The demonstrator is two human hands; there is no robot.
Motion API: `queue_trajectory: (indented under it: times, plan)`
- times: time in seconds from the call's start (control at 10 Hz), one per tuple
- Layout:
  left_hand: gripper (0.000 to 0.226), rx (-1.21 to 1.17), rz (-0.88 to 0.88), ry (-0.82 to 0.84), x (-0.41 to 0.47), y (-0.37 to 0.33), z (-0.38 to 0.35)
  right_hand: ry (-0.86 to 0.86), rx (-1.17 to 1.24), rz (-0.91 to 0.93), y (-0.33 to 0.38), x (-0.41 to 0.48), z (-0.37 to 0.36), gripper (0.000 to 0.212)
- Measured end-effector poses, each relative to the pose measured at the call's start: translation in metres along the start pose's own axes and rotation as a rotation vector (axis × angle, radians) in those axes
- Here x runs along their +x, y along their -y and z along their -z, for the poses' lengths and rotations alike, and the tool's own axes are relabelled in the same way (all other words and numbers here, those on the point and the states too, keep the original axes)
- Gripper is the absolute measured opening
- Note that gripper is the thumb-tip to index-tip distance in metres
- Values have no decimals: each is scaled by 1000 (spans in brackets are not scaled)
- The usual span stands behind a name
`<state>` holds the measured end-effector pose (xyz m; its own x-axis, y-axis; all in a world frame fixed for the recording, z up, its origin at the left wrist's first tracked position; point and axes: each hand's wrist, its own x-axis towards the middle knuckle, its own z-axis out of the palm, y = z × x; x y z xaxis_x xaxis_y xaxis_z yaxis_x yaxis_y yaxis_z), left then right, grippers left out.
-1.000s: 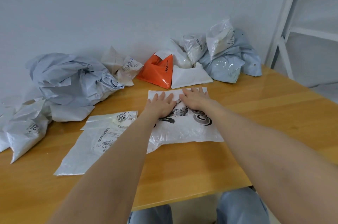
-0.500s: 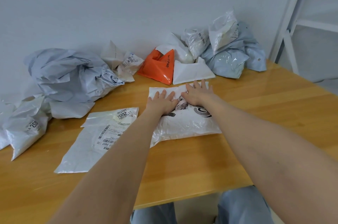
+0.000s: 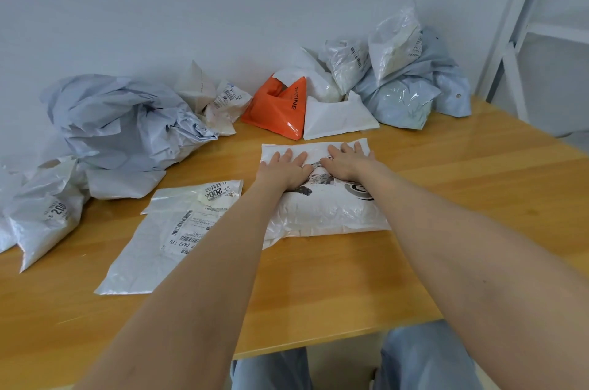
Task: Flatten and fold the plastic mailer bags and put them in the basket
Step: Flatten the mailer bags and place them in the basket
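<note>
A head-worn camera looks down along two bare forearms stretched across a wooden table. Both hands lie palm down on the far part of a white mailer bag printed with a black graphic. The bag rests on the table near its middle.

The left grip is released, its fingers straight and spread, pressing the bag's far left side. The right grip is also released, fingers straight, pressing just beside it on the right. The two hands nearly meet at the thumbs. The near part of the bag is wrinkled and slightly puffed.

Just to the left lies a flat white mailer with barcode labels, partly hidden by the left forearm.

Crumpled bags sit along the back wall:
- a large pale grey heap on the left
- an orange bag in the middle, with a folded white bag against it
- a pile of grey and clear bags on the right

A white metal frame stands at the far right. Blue trouser legs show below the table's near edge.
</note>
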<state>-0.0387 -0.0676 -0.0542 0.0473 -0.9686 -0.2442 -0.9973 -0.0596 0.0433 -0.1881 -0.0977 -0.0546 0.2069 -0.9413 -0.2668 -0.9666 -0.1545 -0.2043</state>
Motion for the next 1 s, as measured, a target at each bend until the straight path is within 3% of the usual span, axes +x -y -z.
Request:
queue_trajectory:
  times: [1.0]
  plan:
    - [56,46,4,-31,2,0,-7,-13,-44,-4,-1,2,-11,64]
